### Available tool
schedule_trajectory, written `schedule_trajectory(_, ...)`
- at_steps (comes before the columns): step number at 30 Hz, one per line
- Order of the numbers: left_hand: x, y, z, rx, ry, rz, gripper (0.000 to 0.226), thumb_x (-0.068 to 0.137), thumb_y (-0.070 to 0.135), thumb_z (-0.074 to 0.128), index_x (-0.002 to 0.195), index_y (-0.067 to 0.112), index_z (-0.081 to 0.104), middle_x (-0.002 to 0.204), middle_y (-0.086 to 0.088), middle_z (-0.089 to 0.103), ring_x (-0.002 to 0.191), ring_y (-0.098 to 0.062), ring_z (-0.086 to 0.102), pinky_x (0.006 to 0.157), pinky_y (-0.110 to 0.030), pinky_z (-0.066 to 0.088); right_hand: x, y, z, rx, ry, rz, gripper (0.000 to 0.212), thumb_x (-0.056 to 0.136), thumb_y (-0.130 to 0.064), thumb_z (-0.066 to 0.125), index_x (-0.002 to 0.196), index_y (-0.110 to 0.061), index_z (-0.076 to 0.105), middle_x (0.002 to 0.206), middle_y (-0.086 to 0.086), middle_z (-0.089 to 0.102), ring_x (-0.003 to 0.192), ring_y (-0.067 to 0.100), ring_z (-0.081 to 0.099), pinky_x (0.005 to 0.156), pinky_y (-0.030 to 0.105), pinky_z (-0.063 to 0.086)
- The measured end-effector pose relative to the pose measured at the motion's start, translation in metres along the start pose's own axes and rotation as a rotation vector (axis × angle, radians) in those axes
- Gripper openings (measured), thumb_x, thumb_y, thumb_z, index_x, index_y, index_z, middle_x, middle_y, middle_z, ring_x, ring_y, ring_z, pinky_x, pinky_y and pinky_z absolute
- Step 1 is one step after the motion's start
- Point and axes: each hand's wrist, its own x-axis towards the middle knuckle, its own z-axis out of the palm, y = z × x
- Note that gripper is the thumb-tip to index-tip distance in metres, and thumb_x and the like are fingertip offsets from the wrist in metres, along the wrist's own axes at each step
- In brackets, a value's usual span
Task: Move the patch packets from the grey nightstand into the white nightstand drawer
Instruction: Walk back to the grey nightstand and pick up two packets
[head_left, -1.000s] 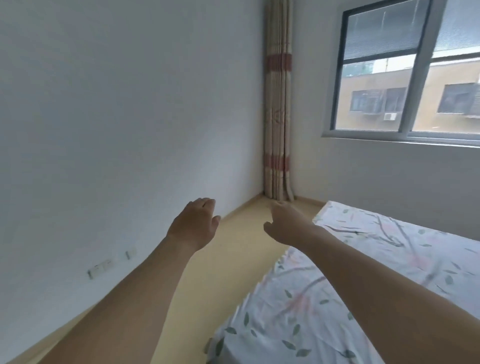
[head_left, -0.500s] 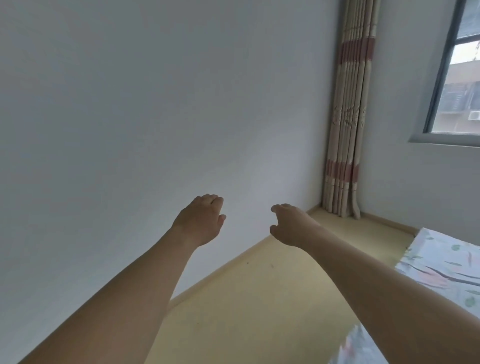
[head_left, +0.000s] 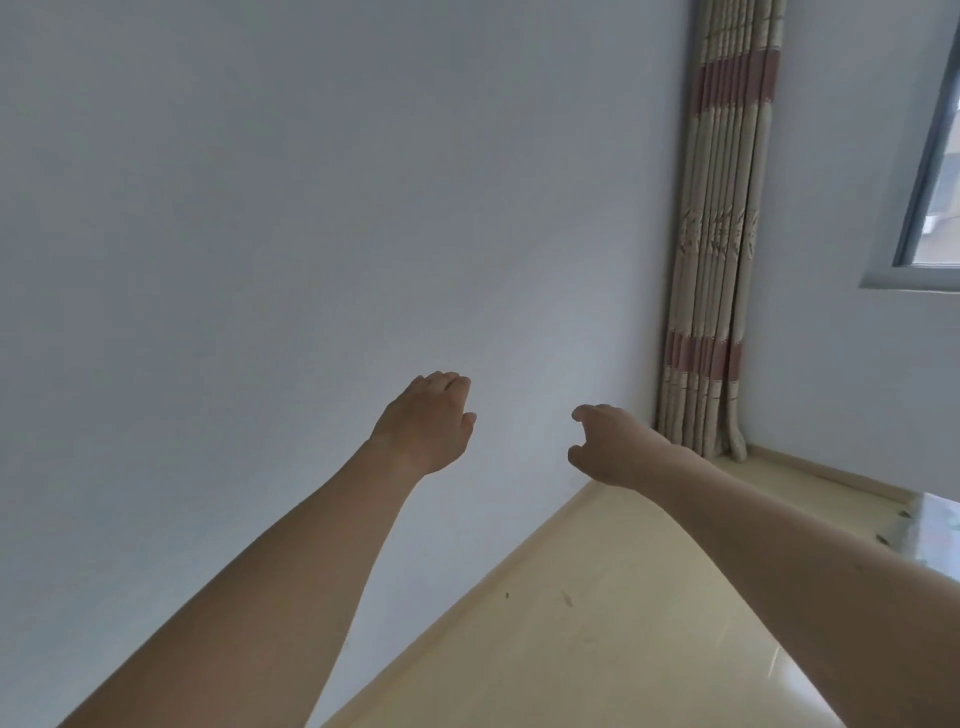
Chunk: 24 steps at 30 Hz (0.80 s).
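Both bare arms reach toward the plain white wall (head_left: 260, 234), left hand (head_left: 423, 423) and right hand (head_left: 605, 449) each a loosely curled, empty grip, no packets in sight.

Soft daylight enters from the window (head_left: 935, 156) at the right edge, leaving the white wall (head_left: 260, 234) dim and grey, brightest low near the corner. The glossy floor (head_left: 597, 649) carries a pale sheen. Wide-angle distortion tilts the curtain (head_left: 719, 234). The picture is slightly soft throughout.
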Motion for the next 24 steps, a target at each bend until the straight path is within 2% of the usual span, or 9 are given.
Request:
schedule_trajectory(4,0.117,-0.029,0.025,-0.02,0.027,0.1,0.05,0.103,0.031,0.036,0.149,0.012,0.03,0.157,-0.001,0.03,0.145,-0.02,0.024,0.115,-0.032,0.021,0.101,0.017,0.003,0.004,0.047,0.09,0.044,0.087,-0.018,0.048,0.129,-0.005,0.049,0.124,0.008,0.056,0.109,0.026,0.057,0.089,0.037,0.051)
schedule_trajectory(9,0.262,-0.03,0.056,-0.117,0.058,0.149,0.05,0.102,0.032,0.038,0.147,0.012,0.033,0.154,-0.002,0.035,0.141,-0.021,0.031,0.109,-0.037,0.033,0.206,0.055,-0.016,0.05,0.106,0.201,0.043,0.087,-0.017,0.049,0.128,-0.006,0.05,0.124,0.009,0.055,0.108,0.027,0.057,0.089,0.039,0.052)
schedule_trajectory(14,0.377,0.005,0.115,-0.152,0.027,0.266,0.046,0.101,0.03,0.038,0.143,0.01,0.039,0.148,-0.002,0.042,0.134,-0.022,0.037,0.104,-0.035,0.035,0.295,0.119,-0.014,0.07,0.12,0.296,0.043,0.085,-0.018,0.05,0.127,-0.009,0.051,0.123,0.009,0.056,0.105,0.026,0.055,0.085,0.038,0.052)
schedule_trajectory(18,0.473,0.043,0.173,-0.19,0.005,0.346,0.045,0.101,0.03,0.039,0.142,0.011,0.04,0.147,-0.002,0.043,0.132,-0.023,0.039,0.103,-0.035,0.036,0.362,0.182,-0.003,0.056,0.081,0.366,0.047,0.085,-0.019,0.051,0.131,-0.008,0.049,0.127,0.009,0.055,0.11,0.026,0.055,0.089,0.04,0.051)
schedule_trajectory(24,0.647,0.122,0.24,-0.252,-0.017,0.425,0.044,0.1,0.03,0.041,0.139,0.01,0.043,0.143,-0.003,0.047,0.128,-0.024,0.042,0.099,-0.036,0.039,0.471,0.306,-0.034,0.098,0.195,0.442,0.049,0.089,-0.015,0.049,0.138,-0.01,0.045,0.136,0.01,0.052,0.121,0.026,0.051,0.095,0.033,0.044)
